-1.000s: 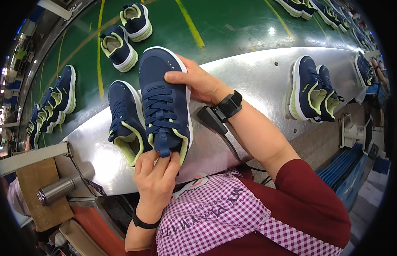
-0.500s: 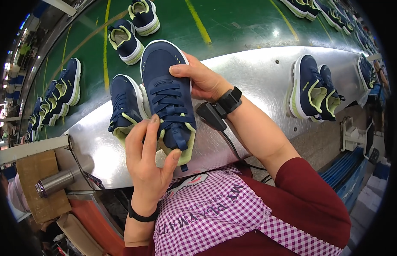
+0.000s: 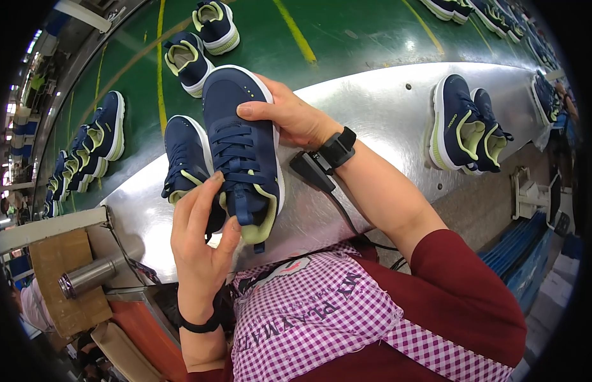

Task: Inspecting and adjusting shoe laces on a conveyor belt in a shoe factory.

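A navy sneaker (image 3: 235,143) with flat navy laces, a pale green lining and a white sole edge is held up in front of me, toe pointing away. My right hand (image 3: 292,114) grips its right side near the toe, thumb on the upper and fingers hidden beneath. At the lower left of the same shoe, my left hand (image 3: 200,235) pinches around the collar, fingertips by the lowest laces and thumb beside the tongue. Its mate, another navy sneaker (image 3: 186,149), sits just left, partly covered by my left hand.
A shiny metal ledge (image 3: 366,95) runs along a green conveyor belt (image 3: 257,38) with yellow lines. A sneaker pair (image 3: 458,121) stands on the ledge at right. More navy sneakers (image 3: 108,127) line the belt at left. A metal cylinder (image 3: 89,277) juts out at lower left.
The held sneaker and both hands have shifted slightly left, and the shoe is turned a little more upright. Both hands keep their places on it.
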Tool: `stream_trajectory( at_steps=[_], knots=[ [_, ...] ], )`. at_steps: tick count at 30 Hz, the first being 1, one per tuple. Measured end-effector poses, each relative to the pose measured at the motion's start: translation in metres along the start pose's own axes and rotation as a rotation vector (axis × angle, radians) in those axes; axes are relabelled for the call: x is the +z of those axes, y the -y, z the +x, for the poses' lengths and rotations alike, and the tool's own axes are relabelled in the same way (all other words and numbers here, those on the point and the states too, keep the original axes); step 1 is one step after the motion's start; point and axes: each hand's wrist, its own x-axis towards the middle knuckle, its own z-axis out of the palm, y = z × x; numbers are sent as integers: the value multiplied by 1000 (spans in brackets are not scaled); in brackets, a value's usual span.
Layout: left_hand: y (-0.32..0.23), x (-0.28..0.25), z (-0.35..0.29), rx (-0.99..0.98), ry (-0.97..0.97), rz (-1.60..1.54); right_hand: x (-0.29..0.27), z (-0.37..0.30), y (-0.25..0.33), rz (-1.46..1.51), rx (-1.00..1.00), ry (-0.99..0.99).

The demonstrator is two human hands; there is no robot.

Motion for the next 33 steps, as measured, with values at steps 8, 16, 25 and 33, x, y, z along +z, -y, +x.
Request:
stream_trajectory(
  at_steps=[8,16,25,33],
  knots=[
    [3,-14,1,57,-220,128,5,7,-6,-154,-113,-47],
    [-20,-19,53,281,-215,114,3,6,-6,-263,-158,-41],
    [-23,-27,90,469,258,313,11,1,5,-366,-141,-63],
    [-36,-26,103,919,524,738,9,3,3,-393,-154,-19]
  ],
)
